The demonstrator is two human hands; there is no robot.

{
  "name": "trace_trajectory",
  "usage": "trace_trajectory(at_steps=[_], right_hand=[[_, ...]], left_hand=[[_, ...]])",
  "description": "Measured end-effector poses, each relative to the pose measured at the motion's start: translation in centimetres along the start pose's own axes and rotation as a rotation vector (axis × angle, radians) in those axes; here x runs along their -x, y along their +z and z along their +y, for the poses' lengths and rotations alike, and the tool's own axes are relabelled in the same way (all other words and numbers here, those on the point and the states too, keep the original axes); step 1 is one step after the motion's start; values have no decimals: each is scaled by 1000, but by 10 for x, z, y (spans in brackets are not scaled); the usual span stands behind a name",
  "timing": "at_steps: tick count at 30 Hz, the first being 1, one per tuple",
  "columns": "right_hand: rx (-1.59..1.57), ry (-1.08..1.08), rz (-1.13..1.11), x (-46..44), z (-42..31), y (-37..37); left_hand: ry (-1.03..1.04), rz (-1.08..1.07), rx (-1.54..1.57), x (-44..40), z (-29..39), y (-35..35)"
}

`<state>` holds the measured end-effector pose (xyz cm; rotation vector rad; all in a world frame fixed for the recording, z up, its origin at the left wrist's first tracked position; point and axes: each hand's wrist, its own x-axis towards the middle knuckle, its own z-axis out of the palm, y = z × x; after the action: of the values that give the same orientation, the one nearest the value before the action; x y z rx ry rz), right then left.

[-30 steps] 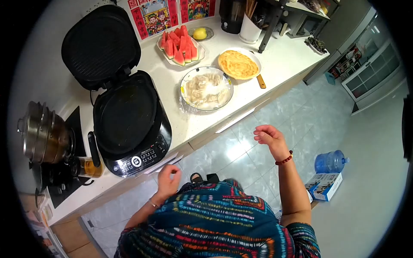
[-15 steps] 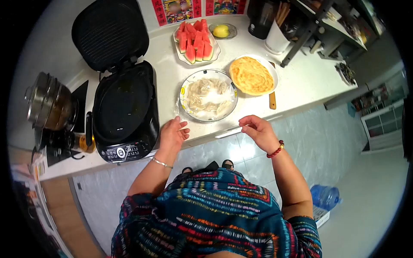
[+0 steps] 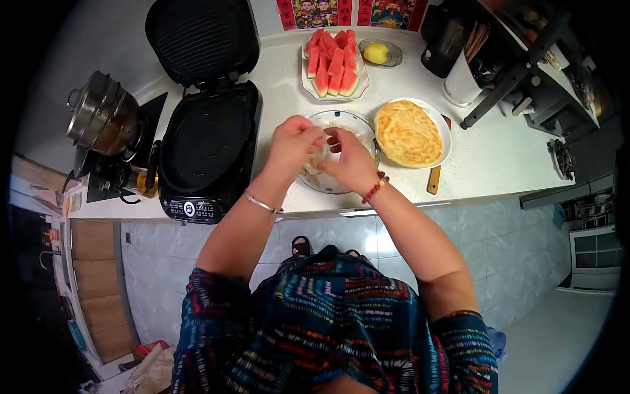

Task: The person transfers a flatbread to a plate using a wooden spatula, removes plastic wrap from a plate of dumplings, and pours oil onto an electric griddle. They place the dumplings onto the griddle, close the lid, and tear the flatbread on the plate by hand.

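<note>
On the worktop (image 3: 289, 197), near its front edge: a round plate (image 3: 354, 120) with a dark-marked rim sits flat before the person, and pale food (image 3: 359, 136) shows in it past the hands.
Plate's lie: being round, it has no long axis to speak of and points no particular way.
Clear film (image 3: 320, 150): a see-through blur between the two hands, above the plate; I can't make out which way it runs.
Left hand (image 3: 295, 146): over the plate's left side, fingers bent inward with thumb and forefinger drawn close; whether they grip the film, I cannot tell.
Right hand (image 3: 353, 161): over the plate's middle, fingers curled toward the left hand, thumb somewhat apart from them; its hold, too, I cannot tell.
Plate to fingers: directly beneath both sets, its rim showing beyond them at the back and right.
Flatbread (image 3: 408, 133): just right of the round plate, on a white dish (image 3: 446, 131), a wooden handle (image 3: 434, 180) jutting out toward the worktop's front edge.
Electric griddle (image 3: 210, 144): on the left, black lid (image 3: 203, 39) raised.
Watermelon slices (image 3: 333, 65): behind the round plate, red points mostly upward.
</note>
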<state>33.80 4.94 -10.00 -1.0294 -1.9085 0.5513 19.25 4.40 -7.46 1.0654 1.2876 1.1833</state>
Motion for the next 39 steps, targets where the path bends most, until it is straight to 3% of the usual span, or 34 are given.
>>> trace_trajectory(at_steps=[1,3,4,5,6,8,10,11,12,14,15,16,17,18,20,22,24,28,30,31,33,36,38,39], right_hand=[[-228,226,-113,-7,7,2],[-613,671,-231,-19,16,1],[-610,674,-230,-19,21,-2],[-816,757,-161,-17,29,-7],[-1021,837,-88,-16,33,-10],[-1039,892,-33,-14,37,-11],[-1210,1024,52,-11,43,-7],[-1277,1081,62,-11,45,-4],[-1272,1091,64,-11,44,-3],[-1324,1066,49,-12,42,-3],[-1323,1072,58,-11,41,-2],[-1361,1071,47,-10,40,-1],[-1399,1068,34,-9,39,0],[-1397,1072,37,-7,36,1],[-1429,1093,25,-5,27,4],[-1387,1107,29,-3,19,2],[-1341,1115,30,0,18,-2],[-1318,1131,89,10,18,-21],[-1303,1131,130,12,16,-34],[-1271,1091,100,13,15,-43],[-1196,1016,15,14,16,-58],[-1050,961,95,-1,32,-81],[-1098,1010,314,-22,44,-97],[-1270,991,283,-30,66,-117]], left_hand=[[30,-140,-7,-4,2,4],[33,-79,-7,-4,10,11],[33,-18,-12,-5,12,11],[179,67,-214,-16,-6,1],[175,64,-211,-20,-16,-5],[43,152,-341,-29,-38,-18],[94,61,-447,-32,-63,-23],[162,110,-720,-13,-47,-13],[226,157,-990,2,-41,-8],[217,190,-982,11,-59,-14],[22,162,-893,13,-75,-18],[-173,136,-799,13,-91,-22],[-583,-131,-430,13,-78,-23],[-586,-136,-429,17,-78,-19],[-700,-31,97,27,-81,-8],[-681,-15,230,25,-89,-5],[-503,164,254,24,-91,0],[-376,145,120,16,-95,-24],[-113,202,-426,11,-102,-36],[2,227,-531,13,-107,-41],[44,231,-519,13,-108,-45],[29,197,-437,21,-85,-45],[-20,154,-365,24,-80,-47],[-69,134,-246,22,-88,-51]])
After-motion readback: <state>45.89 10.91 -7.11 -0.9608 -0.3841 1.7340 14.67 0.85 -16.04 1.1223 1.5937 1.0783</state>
